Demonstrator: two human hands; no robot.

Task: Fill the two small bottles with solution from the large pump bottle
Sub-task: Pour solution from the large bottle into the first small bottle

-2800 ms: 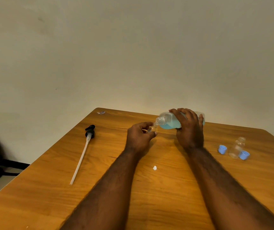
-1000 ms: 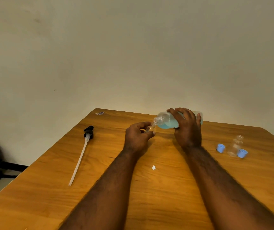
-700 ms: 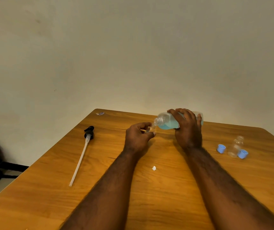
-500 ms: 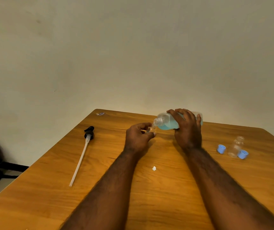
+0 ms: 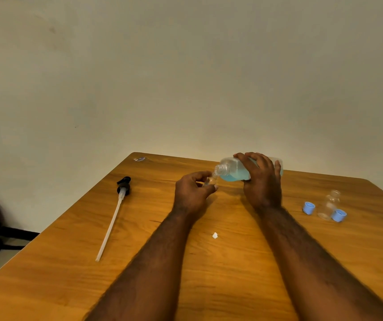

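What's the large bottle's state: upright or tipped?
Tipped. The large bottle lies nearly horizontal in the right hand, uncapped neck toward the left hand.

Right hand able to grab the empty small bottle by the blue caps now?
Probably not yet: the right hand grips the tilted large bottle. Nothing lies between it and the empty small bottle.

A plain indoor room is showing: a wooden worktop (image 5: pixel 232 274) is standing against a plain cream wall (image 5: pixel 186 77).

Right hand (image 5: pixel 263 186) tips large bottle (image 5: pixel 233 173); left hand (image 5: pixel 191 193) pinches small bottle (image 5: pixel 211 181) at mouth.
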